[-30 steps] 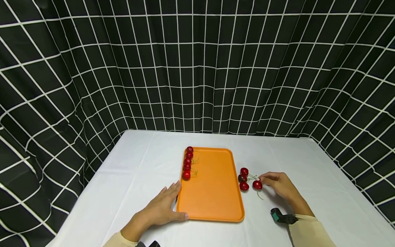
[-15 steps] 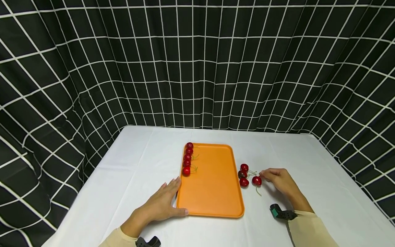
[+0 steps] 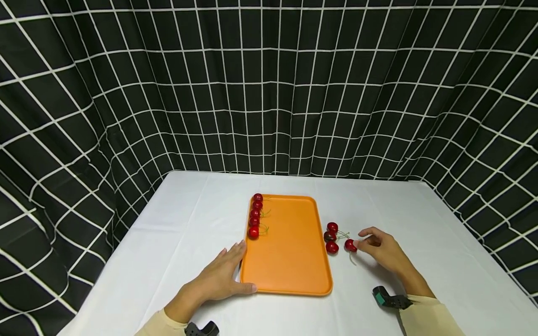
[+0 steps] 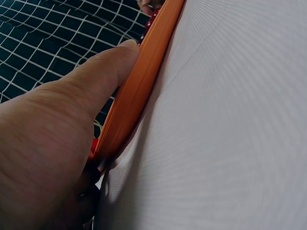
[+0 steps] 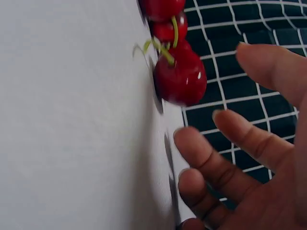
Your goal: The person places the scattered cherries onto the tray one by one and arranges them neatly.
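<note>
An orange tray (image 3: 287, 261) lies on the white table, with a row of several red cherries (image 3: 254, 221) along its left side, stems toward the middle. My left hand (image 3: 218, 277) rests against the tray's near left corner, fingers along the left side and thumb on the near edge. To the right of the tray, a single cherry (image 3: 350, 245) lies beside my right hand (image 3: 382, 249). In the right wrist view, thumb and fingers are spread apart, holding nothing, with the nearest cherry (image 5: 180, 79) just beyond them. Three more cherries (image 3: 332, 247) lie against the tray's right edge.
The white tablecloth (image 3: 197, 210) covers the table around the tray. A black curtain with white grid lines (image 3: 273, 93) hangs behind and on both sides. A dark wrist camera (image 3: 391, 298) sits on the right wrist, and another (image 3: 202, 329) on the left.
My right thumb and forefinger have spread apart, and that hand has shifted slightly to the right. The single cherry's stem has turned a little. The left hand stays on the tray; the head view has tilted.
</note>
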`<state>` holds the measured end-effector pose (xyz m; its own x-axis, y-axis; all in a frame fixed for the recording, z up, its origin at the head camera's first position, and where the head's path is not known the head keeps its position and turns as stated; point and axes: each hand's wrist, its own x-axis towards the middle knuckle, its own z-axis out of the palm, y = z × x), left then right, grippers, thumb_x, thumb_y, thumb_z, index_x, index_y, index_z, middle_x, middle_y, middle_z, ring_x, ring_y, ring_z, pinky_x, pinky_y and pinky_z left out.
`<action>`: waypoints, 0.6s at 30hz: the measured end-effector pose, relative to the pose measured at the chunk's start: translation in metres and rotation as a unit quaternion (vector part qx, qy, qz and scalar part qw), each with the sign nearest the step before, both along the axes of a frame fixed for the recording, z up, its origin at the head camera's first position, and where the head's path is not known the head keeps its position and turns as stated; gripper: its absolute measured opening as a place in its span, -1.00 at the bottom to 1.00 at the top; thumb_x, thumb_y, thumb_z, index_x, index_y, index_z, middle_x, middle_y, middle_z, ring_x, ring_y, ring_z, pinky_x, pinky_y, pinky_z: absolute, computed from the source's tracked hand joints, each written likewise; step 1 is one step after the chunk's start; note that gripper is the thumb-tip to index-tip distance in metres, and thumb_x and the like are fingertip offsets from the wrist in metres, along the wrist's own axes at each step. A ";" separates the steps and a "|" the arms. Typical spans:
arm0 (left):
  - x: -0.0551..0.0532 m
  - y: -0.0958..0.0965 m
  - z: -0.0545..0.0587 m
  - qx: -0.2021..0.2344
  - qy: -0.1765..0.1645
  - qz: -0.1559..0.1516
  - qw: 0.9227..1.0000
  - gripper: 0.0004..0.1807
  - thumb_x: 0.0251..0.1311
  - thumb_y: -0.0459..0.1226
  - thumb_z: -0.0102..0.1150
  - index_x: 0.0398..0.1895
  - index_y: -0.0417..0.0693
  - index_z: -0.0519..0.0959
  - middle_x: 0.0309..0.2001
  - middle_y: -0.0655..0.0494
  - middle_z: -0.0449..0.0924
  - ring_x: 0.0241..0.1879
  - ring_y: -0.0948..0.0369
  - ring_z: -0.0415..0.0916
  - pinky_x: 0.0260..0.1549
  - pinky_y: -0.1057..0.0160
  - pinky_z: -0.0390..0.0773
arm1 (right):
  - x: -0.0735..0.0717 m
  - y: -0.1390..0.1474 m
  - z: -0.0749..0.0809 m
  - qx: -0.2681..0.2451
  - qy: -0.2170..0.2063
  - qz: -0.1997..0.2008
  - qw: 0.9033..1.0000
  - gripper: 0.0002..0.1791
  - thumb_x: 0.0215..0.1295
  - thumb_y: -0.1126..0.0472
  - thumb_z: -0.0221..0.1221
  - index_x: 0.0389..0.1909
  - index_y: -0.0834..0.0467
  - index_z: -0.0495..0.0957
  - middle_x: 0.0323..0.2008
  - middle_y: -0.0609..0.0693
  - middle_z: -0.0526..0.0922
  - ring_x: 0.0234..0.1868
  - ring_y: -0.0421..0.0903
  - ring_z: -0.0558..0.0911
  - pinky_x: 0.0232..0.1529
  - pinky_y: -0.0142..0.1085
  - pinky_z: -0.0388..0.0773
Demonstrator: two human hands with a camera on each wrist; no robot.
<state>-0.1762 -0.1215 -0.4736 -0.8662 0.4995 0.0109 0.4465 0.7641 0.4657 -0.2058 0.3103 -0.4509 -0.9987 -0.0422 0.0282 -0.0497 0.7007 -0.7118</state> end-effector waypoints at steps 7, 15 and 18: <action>0.002 0.000 0.001 0.004 0.005 -0.004 1.000 0.16 -0.29 0.40 -0.02 0.32 -0.13 -0.05 0.32 0.11 -0.14 0.27 0.14 -0.20 0.20 0.06 -0.20 | 0.009 -0.003 -0.008 -0.019 0.048 0.001 0.999 -0.36 -0.07 -0.02 0.26 -0.07 0.21 0.21 -0.43 0.08 0.45 -0.45 -0.04 0.40 -0.53 -0.34 0.34; 0.003 0.000 0.002 -0.006 0.009 -0.002 1.000 0.16 -0.29 0.41 -0.06 0.32 -0.12 -0.04 0.31 0.10 -0.13 0.27 0.16 -0.22 0.20 0.08 -0.21 | 0.021 -0.007 -0.013 0.051 0.068 -0.008 0.996 -0.16 -0.11 -0.14 0.25 0.14 0.16 0.13 -0.20 0.14 0.43 -0.25 0.12 0.33 -0.31 -0.07 0.33; 0.002 -0.001 0.001 -0.006 0.003 -0.001 1.000 0.16 -0.29 0.40 -0.04 0.32 -0.12 -0.05 0.32 0.10 -0.15 0.27 0.15 -0.22 0.20 0.07 -0.22 | 0.028 -0.008 -0.013 0.088 0.074 -0.006 0.993 -0.07 -0.13 -0.21 0.22 0.24 0.15 0.13 -0.07 0.18 0.44 -0.15 0.14 0.32 -0.22 0.10 0.30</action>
<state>-0.1737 -0.1221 -0.4722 -0.8650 0.5016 0.0112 0.4513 0.7681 0.4541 -0.1780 0.3025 -0.4642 -0.9846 -0.0475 0.1682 -0.1357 0.8146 -0.5639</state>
